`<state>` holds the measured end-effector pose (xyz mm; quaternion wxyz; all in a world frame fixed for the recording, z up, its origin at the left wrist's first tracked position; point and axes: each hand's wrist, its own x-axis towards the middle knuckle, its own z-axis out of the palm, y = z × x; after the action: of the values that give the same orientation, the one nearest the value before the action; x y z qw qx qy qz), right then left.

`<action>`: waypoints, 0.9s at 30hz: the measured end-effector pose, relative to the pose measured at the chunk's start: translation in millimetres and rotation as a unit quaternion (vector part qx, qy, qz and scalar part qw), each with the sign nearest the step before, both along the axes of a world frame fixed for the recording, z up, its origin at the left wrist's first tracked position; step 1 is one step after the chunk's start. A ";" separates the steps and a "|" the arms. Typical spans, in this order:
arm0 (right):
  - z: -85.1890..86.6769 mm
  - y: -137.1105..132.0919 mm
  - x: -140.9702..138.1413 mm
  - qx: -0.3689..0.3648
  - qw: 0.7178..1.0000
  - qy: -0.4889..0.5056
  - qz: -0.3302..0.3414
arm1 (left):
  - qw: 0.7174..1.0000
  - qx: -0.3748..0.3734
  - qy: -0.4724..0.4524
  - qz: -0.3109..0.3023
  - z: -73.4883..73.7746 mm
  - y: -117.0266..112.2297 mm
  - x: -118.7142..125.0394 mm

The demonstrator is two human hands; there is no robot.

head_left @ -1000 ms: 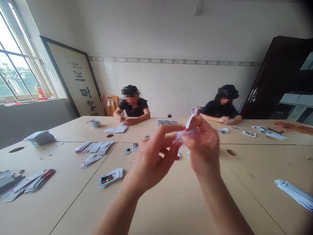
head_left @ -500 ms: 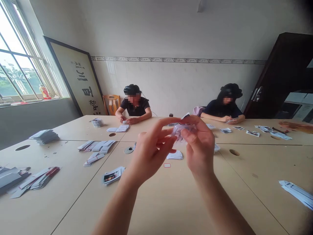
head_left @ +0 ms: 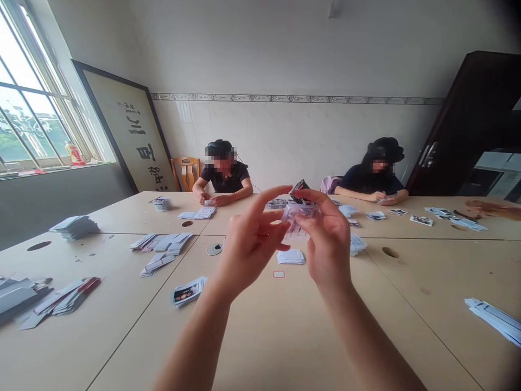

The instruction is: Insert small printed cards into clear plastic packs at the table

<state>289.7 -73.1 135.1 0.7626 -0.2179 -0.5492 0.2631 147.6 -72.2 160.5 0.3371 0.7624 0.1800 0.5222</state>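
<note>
In front of me, above the table, both my hands are raised around a small clear plastic bag (head_left: 294, 232) with small dark-lined contents I cannot make out. My left hand (head_left: 251, 244) pinches the bag's left side, thumb and lower fingers together, its index finger arched over the top. On the other side my right hand (head_left: 330, 239) presses its thumb on the front of the bag. A black printed card (head_left: 300, 190) sticks up at the bag's top, beside both index fingertips. Beneath the hands lie a pile of white cards (head_left: 291, 257) and a small red-bordered label (head_left: 279, 275).
Stacks of cards (head_left: 163, 243) cover the table's left side, with a dark printed stack (head_left: 188, 293) closer to me. More white strips (head_left: 494, 321) lie at right. Across the table sit two people, one at left (head_left: 223, 176), one at right (head_left: 372, 179). Table holes include one (head_left: 391, 252).
The black card now stands up higher and shows more of its face above the bag. My right hand has shifted slightly left and the bag faces me more fully.
</note>
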 end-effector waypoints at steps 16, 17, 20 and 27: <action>1.9 -2.5 -0.8 -0.023 0.998 0.050 0.004 | 0.994 0.083 0.045 0.045 -11.0 0.4 2.9; 2.5 -3.6 -0.9 -0.031 0.998 0.056 0.009 | 0.994 0.086 0.049 0.046 -11.4 0.2 2.8; 4.0 -6.7 -1.2 -0.040 0.997 0.070 0.018 | 0.993 0.092 0.056 0.045 -12.4 -0.8 3.3; 4.5 -6.4 0.5 -0.018 0.998 0.065 0.018 | 0.988 0.135 0.044 0.055 -13.3 -1.7 5.9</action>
<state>290.2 -79.5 139.6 0.7879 -0.2038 -0.4974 0.3004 153.6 -73.9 147.3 0.1935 0.8120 0.1642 0.5256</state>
